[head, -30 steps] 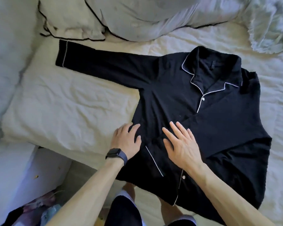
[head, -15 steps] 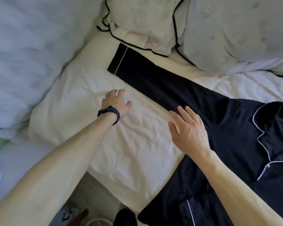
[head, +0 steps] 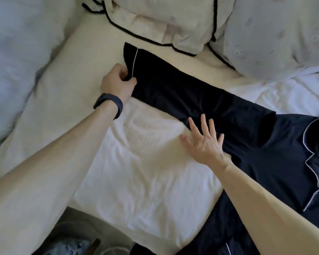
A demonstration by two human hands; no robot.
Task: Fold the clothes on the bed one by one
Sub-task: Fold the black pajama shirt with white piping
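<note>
Nearest the camera, both forearms reach out over the bed [head: 145, 181], whose white sheet lies creased between them. The black shirt [head: 265, 153] is spread flat on the bed to the right, its white-piped collar at the right edge of the view. The right hand [head: 204, 142] lies released, fingers straight and fanned, palm down. Its heel is on the sheet and its fingertips are on the near edge of the sleeve [head: 173, 89], close to where that joins the body.

From there the sleeve runs as one long flat strip up and to the left, away from the person. Its far end is the cuff [head: 132, 57], marked by a thin white line. The left hand [head: 116, 83], with a dark band [head: 109, 104] on the wrist, is the farther hand and pinches the cuff's near corner between thumb and curled fingers.

So the free end lies with the left hand and the hinge with the right. The fold likely swings the cuff back along the sleeve's axis, rightward onto the body. Beyond the cuff, black-edged pillows [head: 164, 21] sit close, just clear of it
</note>
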